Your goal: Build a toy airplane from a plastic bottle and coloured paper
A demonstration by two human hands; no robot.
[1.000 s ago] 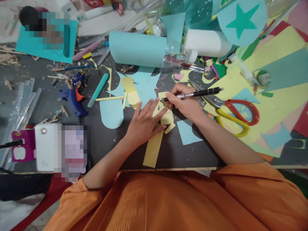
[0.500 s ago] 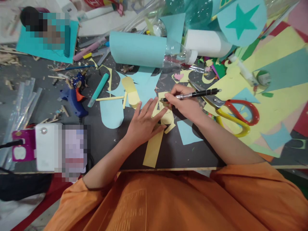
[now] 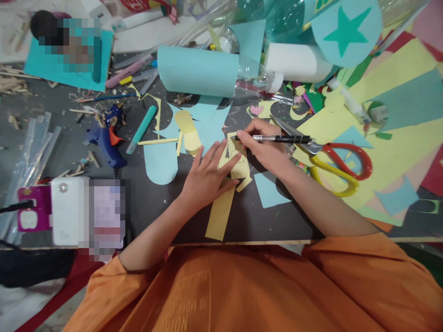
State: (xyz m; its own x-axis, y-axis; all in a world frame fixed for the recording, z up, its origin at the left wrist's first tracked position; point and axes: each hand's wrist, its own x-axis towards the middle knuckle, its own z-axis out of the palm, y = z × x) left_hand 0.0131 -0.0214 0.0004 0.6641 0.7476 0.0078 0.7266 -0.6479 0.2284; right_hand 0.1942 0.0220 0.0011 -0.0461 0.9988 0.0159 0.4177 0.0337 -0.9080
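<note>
My right hand (image 3: 263,143) grips a black pen (image 3: 287,138), its tip down at the upper part of a yellow paper piece (image 3: 238,171) with curved outlines drawn on it. Fingers spread, my left hand (image 3: 209,177) lies flat and presses on the left side of that paper. A longer yellow paper strip (image 3: 220,216) sticks out below the left palm toward the table edge. Left of my hands lies a rounded light-blue paper piece (image 3: 161,163), with a yellow paper cutout (image 3: 188,131) near it. Scissors (image 3: 341,168) with red and yellow handles rest beyond my right wrist.
A plastic bottle wrapped in light-blue paper (image 3: 199,71) lies behind my hands. A blue glue gun (image 3: 109,143), a teal marker (image 3: 141,129) and a white box-shaped device (image 3: 67,212) are on the left. Yellow paper sheets (image 3: 384,92) and scraps cover the right side.
The pen has swung slightly, its back end now lower and closer to my right wrist, with its tip a little higher on the paper. My left hand stays in place.
</note>
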